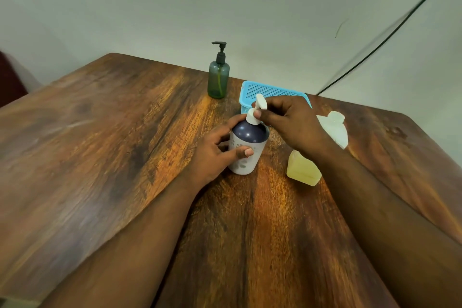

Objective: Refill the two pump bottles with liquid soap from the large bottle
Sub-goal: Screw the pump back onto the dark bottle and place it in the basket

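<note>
The navy-and-white pump bottle (246,147) stands upright on the tabletop (100,145), near its middle. The left hand (215,152) wraps the bottle's body, thumb across the front and fingers round the far side. The right hand (290,122) pinches the white pump head (257,112) at its neck, thumb and fingers curled around it. The body appears to be rigid, smooth plastic; judged light if near empty, it can tip or spin under torque, so the wrap low on the widest section is the correct bracing point. The pump collar is the proper place to turn; the long spout offers leverage but is thin and could flex. The large bottle (317,152) stands just to the right, partly hidden behind the right forearm, translucent with pale yellow liquid filling its lower part. It is judged heavy and liable to slosh; grip it with a full hand around the body or handle. The green pump bottle (218,80) stands upright farther back, well apart, beside a blue basket (272,90). Any soap film would make all surfaces slippery.
</note>
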{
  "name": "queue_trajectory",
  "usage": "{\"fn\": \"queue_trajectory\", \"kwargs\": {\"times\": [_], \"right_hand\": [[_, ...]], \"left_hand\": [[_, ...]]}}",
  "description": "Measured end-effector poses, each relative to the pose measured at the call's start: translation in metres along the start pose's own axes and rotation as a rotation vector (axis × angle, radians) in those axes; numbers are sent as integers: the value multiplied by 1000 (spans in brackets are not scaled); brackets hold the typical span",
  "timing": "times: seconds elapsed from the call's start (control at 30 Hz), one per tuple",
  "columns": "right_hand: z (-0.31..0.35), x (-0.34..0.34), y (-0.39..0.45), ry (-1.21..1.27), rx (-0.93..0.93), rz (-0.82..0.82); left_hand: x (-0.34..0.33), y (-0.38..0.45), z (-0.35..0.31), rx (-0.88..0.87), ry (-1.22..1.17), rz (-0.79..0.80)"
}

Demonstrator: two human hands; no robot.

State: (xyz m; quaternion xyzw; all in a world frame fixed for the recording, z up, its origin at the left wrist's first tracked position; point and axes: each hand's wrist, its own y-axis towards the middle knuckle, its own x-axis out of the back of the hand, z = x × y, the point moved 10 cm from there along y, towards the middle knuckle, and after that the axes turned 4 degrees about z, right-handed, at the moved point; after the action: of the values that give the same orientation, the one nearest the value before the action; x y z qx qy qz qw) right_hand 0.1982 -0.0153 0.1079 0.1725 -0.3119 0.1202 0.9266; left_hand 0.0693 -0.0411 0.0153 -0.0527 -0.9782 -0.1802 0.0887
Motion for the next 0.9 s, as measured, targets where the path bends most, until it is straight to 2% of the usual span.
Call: {"fn": "queue_trajectory", "kwargs": {"times": [0.13, 0.3, 0.43, 0.7, 0.9], "right_hand": [[-2, -1, -1, -9, 23, -36], [-16, 1, -9, -65, 26, -195], [-28, 2, -23, 2, 18, -256], [-38, -14, -35, 411, 24, -157], [-44, -2, -48, 379, 3, -340]], "left_hand": [[0, 1, 0, 0, 11, -3], [0, 1, 2, -4, 5, -8], [0, 3, 4, 0, 21, -11], [-2, 5, 7, -4, 28, -3], [-2, 5, 5, -12, 18, -8]]}}
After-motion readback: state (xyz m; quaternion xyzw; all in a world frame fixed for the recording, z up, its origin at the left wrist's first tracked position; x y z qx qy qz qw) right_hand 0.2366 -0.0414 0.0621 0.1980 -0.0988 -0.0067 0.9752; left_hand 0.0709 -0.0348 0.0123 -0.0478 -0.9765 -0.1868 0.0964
